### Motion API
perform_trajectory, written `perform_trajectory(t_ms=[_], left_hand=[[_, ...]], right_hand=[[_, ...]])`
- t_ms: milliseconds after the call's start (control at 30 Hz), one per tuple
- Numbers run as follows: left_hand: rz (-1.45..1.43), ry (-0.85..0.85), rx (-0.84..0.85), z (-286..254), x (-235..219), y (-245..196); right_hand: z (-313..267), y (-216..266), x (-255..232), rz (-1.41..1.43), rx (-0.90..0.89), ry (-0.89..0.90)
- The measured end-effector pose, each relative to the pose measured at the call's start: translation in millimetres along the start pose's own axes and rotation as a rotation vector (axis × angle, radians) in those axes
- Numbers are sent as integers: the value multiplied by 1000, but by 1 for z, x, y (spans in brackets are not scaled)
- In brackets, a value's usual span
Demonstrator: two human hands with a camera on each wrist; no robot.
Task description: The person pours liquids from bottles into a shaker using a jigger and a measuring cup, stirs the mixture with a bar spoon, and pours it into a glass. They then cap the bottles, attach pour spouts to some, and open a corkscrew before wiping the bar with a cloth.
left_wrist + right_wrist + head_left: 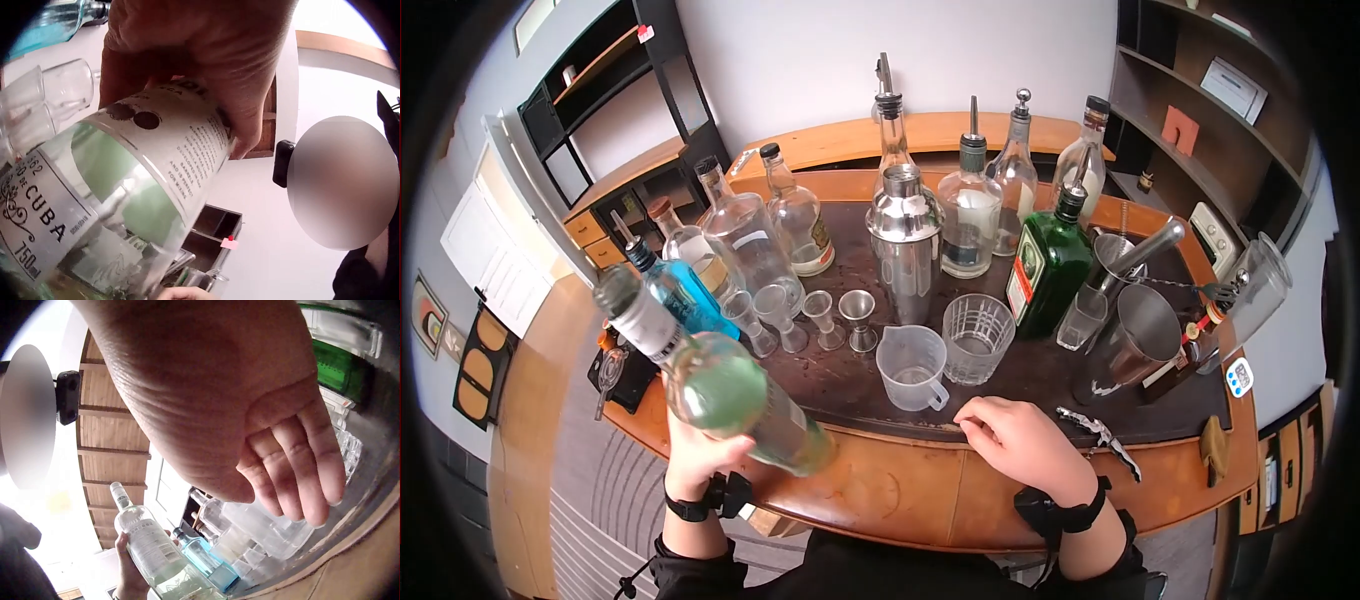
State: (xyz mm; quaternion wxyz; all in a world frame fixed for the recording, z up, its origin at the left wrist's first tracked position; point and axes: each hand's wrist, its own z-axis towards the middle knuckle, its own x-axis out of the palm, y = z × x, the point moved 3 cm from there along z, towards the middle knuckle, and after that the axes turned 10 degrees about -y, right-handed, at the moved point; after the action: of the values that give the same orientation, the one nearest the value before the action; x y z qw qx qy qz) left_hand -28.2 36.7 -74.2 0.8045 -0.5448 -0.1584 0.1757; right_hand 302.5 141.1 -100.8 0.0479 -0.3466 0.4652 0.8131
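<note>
My left hand [697,458] grips a clear glass liquor bottle [725,385] at the front left. The bottle leans, its neck toward the far left and its base over the table's front edge. In the left wrist view, its label [44,219] shows "CUBA" and "750ml". My right hand [1025,440] lies by the front edge with relaxed fingers and holds nothing; its palm shows in the right wrist view. Just beyond its fingertips stand a clear plastic measuring jug [911,372] and a patterned mixing glass [980,340].
A steel shaker [905,240] stands mid-table. Several jiggers [858,320] line up left of the jug. Behind are liquor bottles, including a blue bottle [685,295] and a green bottle [1050,265]. At right are a metal tin [1145,330], a corkscrew-like tool [1100,435] and a small timer [1239,378].
</note>
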Motion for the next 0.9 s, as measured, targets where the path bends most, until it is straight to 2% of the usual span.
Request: perform_trajectory(t_ms=[67, 167, 233, 300, 433, 500, 767, 833, 900], left_hand=[[149, -107, 118, 7, -32, 9], [250, -229, 253, 16, -44, -3], [261, -297, 223, 20, -41, -14], [281, -290, 225, 28, -27, -22], [321, -91, 245, 44, 2, -13], [251, -8, 144, 48, 27, -13], [221, 128, 150, 66, 76, -10], [296, 152, 193, 68, 81, -7], [260, 164, 166, 69, 82, -4]], right_hand=[[-1, -1, 0, 5, -13, -7], [-2, -3, -1, -3, 2, -6], [-3, -3, -2, -20, -35, -33], [-5, -5, -2, -32, -37, -30], [-7, -8, 1, -80, -48, -5], [-7, -8, 0, -82, -47, -3], [-9, -7, 1, -126, -50, 7], [-9, -7, 2, -119, -65, 24], [-9, -8, 3, -138, -56, 34]])
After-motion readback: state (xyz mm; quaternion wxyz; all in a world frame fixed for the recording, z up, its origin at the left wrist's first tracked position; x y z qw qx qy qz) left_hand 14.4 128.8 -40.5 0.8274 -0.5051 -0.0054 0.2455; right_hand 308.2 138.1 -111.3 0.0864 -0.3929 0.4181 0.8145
